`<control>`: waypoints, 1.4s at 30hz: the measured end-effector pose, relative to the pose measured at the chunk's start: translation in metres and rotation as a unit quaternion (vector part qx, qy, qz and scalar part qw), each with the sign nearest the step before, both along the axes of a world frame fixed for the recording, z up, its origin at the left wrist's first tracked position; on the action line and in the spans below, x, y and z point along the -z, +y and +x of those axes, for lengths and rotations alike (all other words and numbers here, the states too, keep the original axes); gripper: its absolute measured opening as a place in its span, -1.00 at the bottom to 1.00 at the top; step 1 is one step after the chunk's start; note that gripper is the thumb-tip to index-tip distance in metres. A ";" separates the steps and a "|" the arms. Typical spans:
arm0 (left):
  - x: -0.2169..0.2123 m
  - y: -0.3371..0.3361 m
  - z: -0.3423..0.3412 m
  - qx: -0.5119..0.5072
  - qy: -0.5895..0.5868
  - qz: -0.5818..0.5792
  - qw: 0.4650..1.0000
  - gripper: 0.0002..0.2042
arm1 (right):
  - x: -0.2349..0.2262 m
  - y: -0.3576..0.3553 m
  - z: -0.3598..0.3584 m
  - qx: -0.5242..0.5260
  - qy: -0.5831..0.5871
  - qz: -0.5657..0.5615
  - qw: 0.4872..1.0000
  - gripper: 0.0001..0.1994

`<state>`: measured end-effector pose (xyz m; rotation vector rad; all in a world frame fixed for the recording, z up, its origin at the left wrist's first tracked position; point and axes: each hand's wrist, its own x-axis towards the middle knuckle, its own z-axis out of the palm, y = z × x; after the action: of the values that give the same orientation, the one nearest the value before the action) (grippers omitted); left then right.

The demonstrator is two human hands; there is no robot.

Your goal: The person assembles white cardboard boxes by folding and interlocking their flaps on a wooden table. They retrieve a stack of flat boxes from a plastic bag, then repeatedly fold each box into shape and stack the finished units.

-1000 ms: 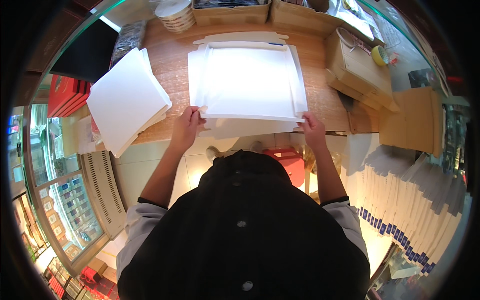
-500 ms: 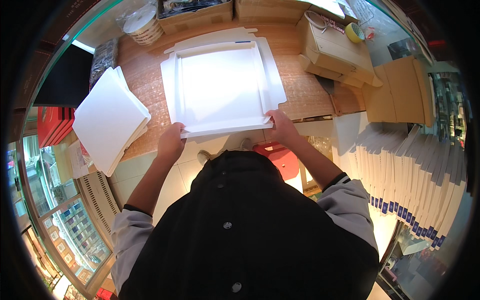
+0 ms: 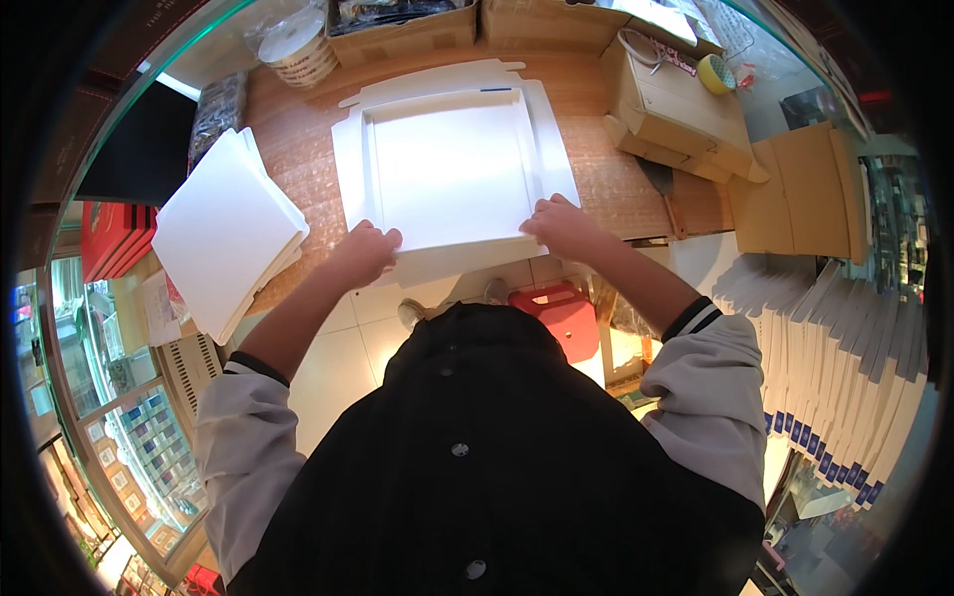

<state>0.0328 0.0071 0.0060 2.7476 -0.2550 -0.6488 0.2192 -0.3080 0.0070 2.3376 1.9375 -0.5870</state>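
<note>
While I watched from the head view, the wooden tabletop (image 3: 298, 149) carried everything, and on its middle lay the white flat box blank (image 3: 449, 164), a die-cut card sheet with its side walls creased partly upright and its near flap hanging toward the tabletop's front edge. I judged the blank light, stiff across the panels yet weak at the scored folds, smooth enough to slide on the wood, and easy to crease if pinched mid-panel; the near corners, by the folds, seemed the safest hold. A stack of white sheets (image 3: 227, 230) lay well apart at the left, brown cardboard boxes (image 3: 681, 109) at the right. The left hand (image 3: 365, 253) was curled over the blank's near left corner, gripping its edge; the right hand (image 3: 559, 223) pressed closed on the near right corner.
</note>
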 end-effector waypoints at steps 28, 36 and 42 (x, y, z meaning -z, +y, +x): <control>0.014 -0.053 -0.011 0.013 -0.136 0.026 0.990 -0.73 | 0.025 0.007 -0.028 0.039 0.006 0.202 0.979 -0.90; 0.011 -0.063 -0.006 0.123 -0.308 -0.002 0.943 -0.68 | 0.032 0.025 -0.053 0.083 0.171 0.256 0.948 -0.94; -0.007 -0.055 0.019 0.187 -0.179 -0.001 0.966 -0.83 | 0.013 0.025 -0.038 0.081 0.173 0.258 0.947 -0.91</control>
<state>0.0521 -0.0482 0.0125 2.8204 -0.8697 -0.2230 0.1816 -0.2832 -0.0063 2.8978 2.2918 -0.5896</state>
